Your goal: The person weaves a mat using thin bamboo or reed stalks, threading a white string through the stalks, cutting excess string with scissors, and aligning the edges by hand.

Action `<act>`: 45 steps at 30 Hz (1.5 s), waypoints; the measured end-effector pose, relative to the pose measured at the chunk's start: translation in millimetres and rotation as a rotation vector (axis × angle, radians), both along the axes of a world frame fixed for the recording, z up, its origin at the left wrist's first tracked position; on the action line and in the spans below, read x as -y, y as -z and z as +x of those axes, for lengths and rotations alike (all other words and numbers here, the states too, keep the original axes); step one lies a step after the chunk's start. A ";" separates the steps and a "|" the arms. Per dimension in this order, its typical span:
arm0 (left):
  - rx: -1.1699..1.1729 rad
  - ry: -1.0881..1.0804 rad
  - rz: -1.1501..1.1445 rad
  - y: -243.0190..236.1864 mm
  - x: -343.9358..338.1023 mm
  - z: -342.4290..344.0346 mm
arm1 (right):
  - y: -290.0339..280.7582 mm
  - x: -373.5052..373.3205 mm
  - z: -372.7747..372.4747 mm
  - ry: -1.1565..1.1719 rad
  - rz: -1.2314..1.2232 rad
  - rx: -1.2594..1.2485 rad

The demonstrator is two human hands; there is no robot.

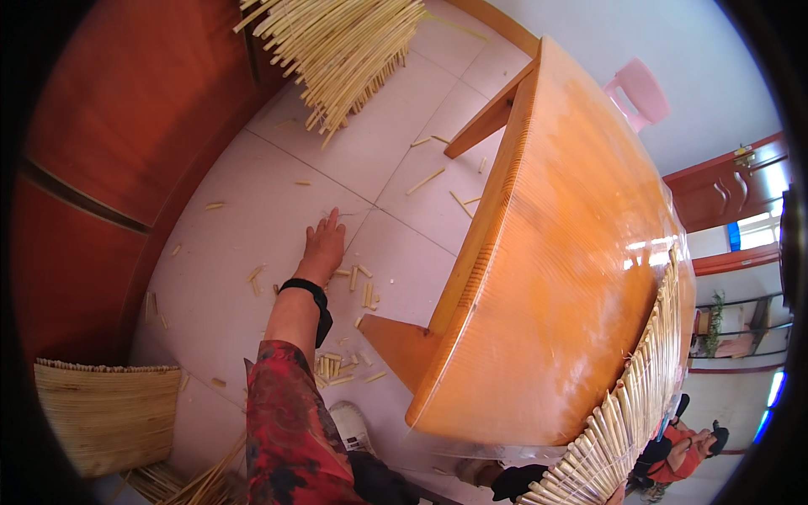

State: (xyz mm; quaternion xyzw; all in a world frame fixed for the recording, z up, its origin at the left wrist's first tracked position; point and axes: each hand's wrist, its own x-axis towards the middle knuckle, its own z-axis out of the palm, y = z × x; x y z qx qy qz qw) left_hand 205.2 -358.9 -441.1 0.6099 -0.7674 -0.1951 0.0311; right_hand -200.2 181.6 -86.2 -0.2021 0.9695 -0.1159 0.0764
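My left hand (324, 246) reaches down toward the pale tiled floor, its fingers stretched out and apart, with nothing visible in them. A black band circles the wrist, below a red and black patterned sleeve. Short cut pieces of straw-coloured stalk (367, 295) lie scattered near the hand and under the forearm. At the lower right, a mat of bound stalks (619, 412) leans along the edge of an orange wooden table (555, 278). My right hand does not show; a small pinkish patch under that mat is too unclear to tell.
Another stalk mat (345, 50) spreads at the top, and a third mat (109, 412) stands at lower left beside a reddish-brown cabinet (101, 252). The table's legs slant onto the floor. A white shoe (349, 425) is below. A person in orange (690, 446) sits at far right, near a pink chair (640, 93).
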 end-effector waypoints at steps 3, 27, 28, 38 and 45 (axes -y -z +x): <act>0.003 -0.030 -0.037 8.1 7.5 2.3 | 1.0 7.3 14.0 0.123 -0.071 0.101; -0.381 -0.331 0.028 6.1 -104.0 45.8 | 4.9 -22.5 -27.3 -0.104 0.084 -0.041; -0.378 -0.349 -0.012 15.7 -107.2 43.4 | 4.9 -22.4 -28.1 -0.111 0.096 -0.047; -0.297 -0.404 0.127 7.5 -123.0 68.5 | 0.9 -38.5 -36.7 -0.295 0.508 -0.236; -0.300 -0.211 0.179 -64.7 -176.2 84.6 | 65.7 -70.1 -107.7 -0.271 -0.209 -0.078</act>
